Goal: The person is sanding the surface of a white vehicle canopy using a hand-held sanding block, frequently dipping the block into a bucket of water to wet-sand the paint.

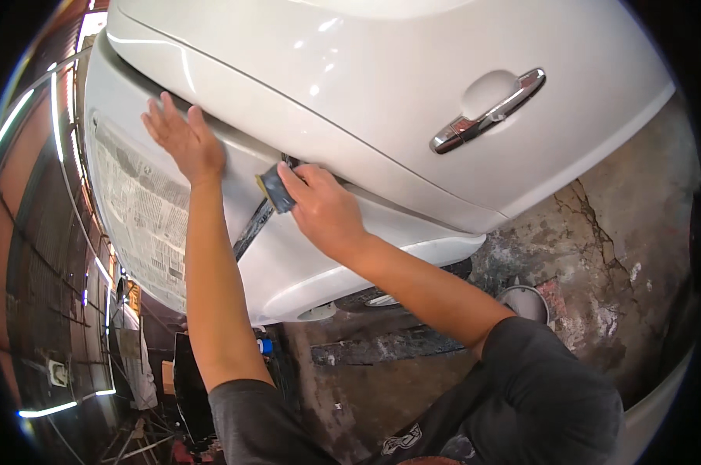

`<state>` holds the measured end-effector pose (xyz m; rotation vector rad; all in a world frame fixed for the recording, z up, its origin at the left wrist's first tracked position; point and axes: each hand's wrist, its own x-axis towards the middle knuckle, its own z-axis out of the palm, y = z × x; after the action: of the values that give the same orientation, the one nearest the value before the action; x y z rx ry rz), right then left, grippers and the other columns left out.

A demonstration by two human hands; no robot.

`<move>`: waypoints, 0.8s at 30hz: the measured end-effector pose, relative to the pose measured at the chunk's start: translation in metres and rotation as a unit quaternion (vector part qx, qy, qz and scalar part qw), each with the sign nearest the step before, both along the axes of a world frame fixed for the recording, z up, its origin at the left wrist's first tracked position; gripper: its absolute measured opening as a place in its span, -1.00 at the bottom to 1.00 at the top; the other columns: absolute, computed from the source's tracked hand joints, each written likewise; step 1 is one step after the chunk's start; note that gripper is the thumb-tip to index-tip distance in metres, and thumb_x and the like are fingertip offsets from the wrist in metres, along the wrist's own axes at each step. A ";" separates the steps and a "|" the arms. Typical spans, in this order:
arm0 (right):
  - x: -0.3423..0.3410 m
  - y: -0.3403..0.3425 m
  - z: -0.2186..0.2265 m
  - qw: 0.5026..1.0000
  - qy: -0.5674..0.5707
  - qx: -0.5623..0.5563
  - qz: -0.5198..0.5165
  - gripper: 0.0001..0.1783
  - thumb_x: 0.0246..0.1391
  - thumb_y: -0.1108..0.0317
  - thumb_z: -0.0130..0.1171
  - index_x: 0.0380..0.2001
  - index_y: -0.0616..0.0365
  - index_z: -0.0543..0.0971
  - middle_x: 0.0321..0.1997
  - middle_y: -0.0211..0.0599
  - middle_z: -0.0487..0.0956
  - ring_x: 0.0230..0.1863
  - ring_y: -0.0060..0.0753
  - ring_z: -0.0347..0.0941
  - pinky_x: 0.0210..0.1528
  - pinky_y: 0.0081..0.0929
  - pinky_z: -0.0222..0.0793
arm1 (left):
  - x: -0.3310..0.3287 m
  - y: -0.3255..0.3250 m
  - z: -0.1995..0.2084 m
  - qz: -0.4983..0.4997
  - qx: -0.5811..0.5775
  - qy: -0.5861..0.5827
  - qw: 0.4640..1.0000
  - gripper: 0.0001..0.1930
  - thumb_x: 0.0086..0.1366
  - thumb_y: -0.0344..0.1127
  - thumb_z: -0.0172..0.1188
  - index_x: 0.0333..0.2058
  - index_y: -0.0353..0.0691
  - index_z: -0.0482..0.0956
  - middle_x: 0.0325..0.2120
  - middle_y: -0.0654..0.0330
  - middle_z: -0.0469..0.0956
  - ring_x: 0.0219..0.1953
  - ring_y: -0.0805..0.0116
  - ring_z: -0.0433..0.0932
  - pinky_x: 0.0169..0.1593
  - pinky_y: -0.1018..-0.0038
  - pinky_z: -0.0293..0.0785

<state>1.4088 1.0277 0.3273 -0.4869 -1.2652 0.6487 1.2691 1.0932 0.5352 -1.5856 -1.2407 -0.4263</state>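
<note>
My left hand [186, 141] is raised with its fingers spread, near the gap along the edge of a white car panel [350, 62]. It holds nothing. My right hand [325, 211] grips a small dark grey sanding pad [277, 188] with a yellowish edge. The pad sits over the upper part of a black strip [254, 230] that runs down the white body panel below the gap. Whether the pad presses on the surface cannot be told. Sheets of newspaper [137, 198] cover an area of the car to the left of the strip.
A chrome door handle [490, 112] sits on the white panel at the right. Below the car's lower edge are a dark tyre [358, 301] and a round bucket [525, 301] on stained, cracked concrete [599, 256]. Framework and light tubes [56, 116] stand at the left.
</note>
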 end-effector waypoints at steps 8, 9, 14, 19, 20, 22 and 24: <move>-0.024 0.008 0.012 0.985 -0.041 -0.115 0.125 -0.26 0.02 0.50 0.25 0.35 0.10 0.40 -0.13 -0.15 0.58 -0.28 0.08 0.60 -0.28 -0.08 0.55 | -0.008 0.010 -0.009 -0.042 0.038 0.016 0.998 -0.41 0.57 -0.08 -0.11 0.40 -0.34 0.19 0.45 -0.12 0.03 0.50 -0.08 -0.12 0.50 0.03 -0.20; -0.030 0.011 0.005 0.984 -0.043 -0.115 0.132 -0.26 0.04 0.50 0.20 0.36 0.13 0.37 -0.23 -0.09 0.60 -0.35 0.09 0.60 -0.32 -0.05 0.55 | -0.009 0.010 -0.008 -0.039 0.037 0.026 0.998 -0.41 0.57 -0.09 -0.10 0.40 -0.34 0.19 0.45 -0.12 0.05 0.50 -0.06 -0.11 0.50 0.04 -0.19; -0.033 0.016 -0.005 0.977 -0.064 -0.120 0.162 -0.25 0.08 0.50 0.11 0.40 0.17 0.31 -0.43 -0.03 0.64 -0.43 0.11 0.61 -0.36 -0.02 0.56 | -0.007 0.009 -0.009 -0.023 0.041 0.034 0.998 -0.41 0.56 -0.09 -0.08 0.40 -0.34 0.18 0.44 -0.12 0.07 0.50 -0.03 -0.08 0.49 0.04 -0.18; -0.037 0.035 0.041 0.983 -0.037 -0.070 0.165 -0.21 0.09 0.54 0.11 0.45 -0.02 0.30 -0.42 0.04 0.63 -0.41 0.18 0.59 -0.33 0.02 0.52 | -0.012 0.010 -0.004 -0.041 0.037 0.056 0.997 -0.39 0.53 -0.09 -0.08 0.42 -0.30 0.17 0.44 -0.17 0.03 0.50 -0.11 -0.08 0.50 -0.03 -0.21; -0.038 0.034 0.037 0.983 -0.038 -0.071 0.166 -0.21 0.09 0.54 0.11 0.45 -0.02 0.30 -0.42 0.04 0.63 -0.41 0.18 0.59 -0.33 0.02 0.52 | -0.012 0.010 -0.006 -0.040 0.036 0.054 0.997 -0.39 0.53 -0.09 -0.08 0.42 -0.30 0.17 0.44 -0.17 0.03 0.50 -0.11 -0.08 0.50 -0.03 -0.21; -0.039 0.036 0.022 0.989 -0.022 -0.061 0.136 -0.23 0.09 0.54 0.10 0.43 0.03 0.32 -0.44 0.08 0.62 -0.42 0.21 0.58 -0.33 0.06 0.50 | -0.008 0.012 -0.008 -0.036 0.041 0.036 0.998 -0.38 0.53 -0.08 -0.08 0.42 -0.31 0.16 0.44 -0.17 0.04 0.50 -0.10 -0.08 0.50 -0.03 -0.21; -0.034 0.027 -0.004 0.980 -0.032 -0.088 0.177 -0.25 0.10 0.53 0.10 0.42 0.05 0.32 -0.43 0.10 0.63 -0.42 0.23 0.58 -0.32 0.07 0.50 | -0.006 0.010 -0.009 -0.031 0.042 0.032 0.998 -0.38 0.53 -0.07 -0.08 0.42 -0.31 0.16 0.44 -0.17 0.04 0.50 -0.10 -0.08 0.50 -0.03 -0.22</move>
<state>1.3746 1.0551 0.3237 -0.4329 -1.3753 1.0586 1.2634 1.1028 0.5262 -1.5569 -1.1131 -0.4575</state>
